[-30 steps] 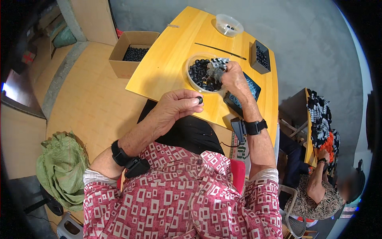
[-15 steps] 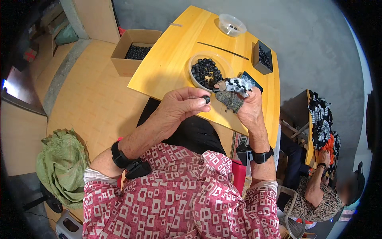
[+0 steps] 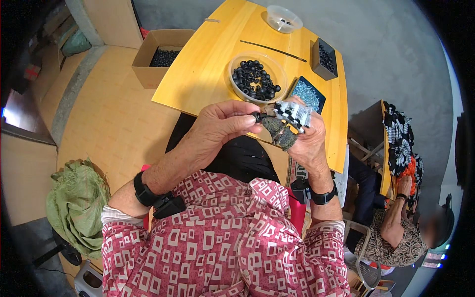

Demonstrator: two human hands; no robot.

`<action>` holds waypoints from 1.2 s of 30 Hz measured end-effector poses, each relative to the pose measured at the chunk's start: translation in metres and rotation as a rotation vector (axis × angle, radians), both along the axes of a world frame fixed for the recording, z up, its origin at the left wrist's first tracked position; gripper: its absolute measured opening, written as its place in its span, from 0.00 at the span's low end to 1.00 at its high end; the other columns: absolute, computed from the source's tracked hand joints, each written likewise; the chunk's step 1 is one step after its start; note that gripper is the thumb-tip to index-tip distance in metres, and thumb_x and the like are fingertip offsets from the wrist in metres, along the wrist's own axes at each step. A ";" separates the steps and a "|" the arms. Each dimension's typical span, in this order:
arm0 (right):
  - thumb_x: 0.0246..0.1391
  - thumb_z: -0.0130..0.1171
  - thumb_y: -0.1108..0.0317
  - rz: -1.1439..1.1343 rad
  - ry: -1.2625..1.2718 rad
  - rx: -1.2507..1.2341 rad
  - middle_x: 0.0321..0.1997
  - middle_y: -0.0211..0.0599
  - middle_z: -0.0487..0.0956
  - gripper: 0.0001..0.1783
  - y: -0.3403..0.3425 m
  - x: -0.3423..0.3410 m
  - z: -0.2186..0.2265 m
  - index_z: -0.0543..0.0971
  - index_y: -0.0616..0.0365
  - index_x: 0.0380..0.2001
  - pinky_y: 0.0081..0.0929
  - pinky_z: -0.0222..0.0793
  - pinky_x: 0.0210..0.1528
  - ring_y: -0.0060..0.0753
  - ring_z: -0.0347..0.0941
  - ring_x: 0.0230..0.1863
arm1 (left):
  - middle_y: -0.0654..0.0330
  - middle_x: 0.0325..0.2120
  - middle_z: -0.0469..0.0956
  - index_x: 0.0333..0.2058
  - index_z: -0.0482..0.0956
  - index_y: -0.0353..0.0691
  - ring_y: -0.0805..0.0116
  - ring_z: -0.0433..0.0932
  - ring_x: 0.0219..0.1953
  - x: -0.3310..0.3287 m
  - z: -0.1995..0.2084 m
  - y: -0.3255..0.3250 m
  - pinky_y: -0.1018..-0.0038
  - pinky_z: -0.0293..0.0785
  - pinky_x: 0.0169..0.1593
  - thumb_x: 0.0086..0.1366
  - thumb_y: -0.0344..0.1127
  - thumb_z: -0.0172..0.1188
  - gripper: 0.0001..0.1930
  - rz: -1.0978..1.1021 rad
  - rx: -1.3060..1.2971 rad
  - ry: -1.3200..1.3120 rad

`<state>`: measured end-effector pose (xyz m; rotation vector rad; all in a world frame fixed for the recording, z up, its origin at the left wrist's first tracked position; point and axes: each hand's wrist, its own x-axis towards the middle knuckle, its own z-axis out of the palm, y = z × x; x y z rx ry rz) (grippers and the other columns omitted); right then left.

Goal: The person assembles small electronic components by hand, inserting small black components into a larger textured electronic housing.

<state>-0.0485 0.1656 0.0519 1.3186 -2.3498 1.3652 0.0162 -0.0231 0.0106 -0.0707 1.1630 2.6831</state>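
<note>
Between the thumb and fingers of my left hand [image 3: 217, 127] is a small round black piece [image 3: 257, 116], like a bead or button. My right hand [image 3: 311, 141] is closed on a small knitted piece [image 3: 275, 129], dark grey-green below with a black and white checked part above. The black piece now meets the left edge of this knitwork, and the fingertips hide the exact contact. Just beyond both hands stands a clear round bowl [image 3: 232, 81] holding many shiny black round pieces [image 3: 252, 74].
Beside the bowl lies a dark tray of pale blue bits [image 3: 308, 94]. Farther back on the yellow table [image 3: 198, 64] are a thin dark strip [image 3: 272, 50], a grey bin [image 3: 324, 70] and another clear bowl [image 3: 277, 24]. A cardboard box [image 3: 143, 74] is at left; a co-worker [image 3: 393, 232] sits at right.
My left hand has brought the black piece to the knitted piece. My right hand has turned the knitwork, and the blue tray shows more fully. The whole view has shifted slightly.
</note>
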 end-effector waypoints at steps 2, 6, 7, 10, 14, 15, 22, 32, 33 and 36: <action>0.36 0.67 0.75 0.043 0.073 -0.010 0.32 0.37 0.78 0.14 0.001 0.001 0.000 0.80 0.58 0.33 0.28 0.70 0.38 0.37 0.74 0.34 | 0.58 0.38 0.78 0.41 0.76 0.35 0.69 0.79 0.38 0.002 -0.001 0.003 0.77 0.75 0.46 0.59 0.28 0.60 0.11 0.000 0.009 0.008; 0.37 0.66 0.76 0.035 -0.026 -0.052 0.33 0.36 0.79 0.13 0.002 0.004 -0.001 0.80 0.58 0.32 0.27 0.70 0.39 0.37 0.75 0.35 | 0.58 0.37 0.78 0.41 0.76 0.35 0.68 0.79 0.39 0.000 -0.004 0.004 0.75 0.76 0.47 0.59 0.27 0.59 0.11 -0.009 0.000 0.051; 0.37 0.66 0.76 0.036 -0.029 -0.051 0.33 0.36 0.79 0.13 0.002 0.005 -0.002 0.80 0.58 0.32 0.27 0.70 0.39 0.37 0.75 0.35 | 0.58 0.37 0.78 0.41 0.76 0.35 0.68 0.79 0.39 0.001 -0.004 0.004 0.75 0.76 0.47 0.59 0.27 0.59 0.11 -0.008 0.001 0.049; 0.36 0.67 0.77 -0.059 -0.115 -0.132 0.31 0.33 0.79 0.14 0.003 0.013 0.000 0.81 0.58 0.32 0.23 0.69 0.37 0.31 0.74 0.33 | 0.58 0.39 0.77 0.41 0.76 0.35 0.67 0.79 0.39 0.003 -0.001 0.004 0.76 0.76 0.47 0.59 0.27 0.59 0.11 -0.029 0.033 0.058; 0.36 0.67 0.79 -0.098 -0.238 -0.178 0.31 0.31 0.79 0.15 0.005 0.017 -0.001 0.81 0.57 0.33 0.21 0.68 0.37 0.26 0.74 0.33 | 0.58 0.40 0.77 0.42 0.76 0.35 0.67 0.79 0.40 0.002 0.001 0.004 0.76 0.76 0.48 0.60 0.28 0.59 0.11 -0.063 0.025 0.024; 0.36 0.67 0.79 -0.097 -0.239 -0.176 0.31 0.31 0.79 0.15 0.004 0.016 -0.002 0.81 0.57 0.33 0.21 0.68 0.37 0.26 0.74 0.33 | 0.58 0.40 0.77 0.42 0.76 0.35 0.67 0.79 0.39 0.003 0.000 0.004 0.76 0.76 0.48 0.60 0.28 0.59 0.11 -0.065 0.011 0.015; 0.35 0.69 0.77 -0.123 -0.250 -0.166 0.31 0.31 0.79 0.15 0.003 0.018 -0.003 0.82 0.57 0.32 0.20 0.68 0.36 0.26 0.73 0.32 | 0.57 0.38 0.78 0.42 0.75 0.34 0.69 0.79 0.38 0.002 -0.002 0.005 0.77 0.75 0.47 0.59 0.28 0.59 0.12 -0.072 -0.020 0.062; 0.35 0.69 0.77 -0.089 -0.106 -0.146 0.29 0.32 0.77 0.13 0.004 0.012 -0.008 0.81 0.58 0.29 0.22 0.67 0.36 0.29 0.72 0.30 | 0.57 0.36 0.78 0.42 0.76 0.32 0.71 0.79 0.37 0.003 0.000 0.004 0.79 0.74 0.45 0.59 0.28 0.59 0.12 -0.047 -0.118 0.113; 0.35 0.69 0.77 -0.087 -0.106 -0.145 0.29 0.32 0.77 0.13 0.004 0.013 -0.008 0.81 0.58 0.29 0.22 0.67 0.36 0.29 0.72 0.30 | 0.57 0.36 0.78 0.42 0.75 0.32 0.71 0.79 0.37 0.003 0.000 0.004 0.79 0.74 0.45 0.59 0.28 0.59 0.12 -0.052 -0.110 0.105; 0.34 0.69 0.77 -0.107 -0.134 -0.138 0.29 0.32 0.77 0.13 0.004 0.015 -0.005 0.80 0.57 0.29 0.22 0.67 0.37 0.29 0.72 0.30 | 0.57 0.36 0.78 0.42 0.75 0.32 0.71 0.79 0.37 0.003 -0.002 0.004 0.79 0.74 0.45 0.60 0.29 0.59 0.12 -0.055 -0.103 0.100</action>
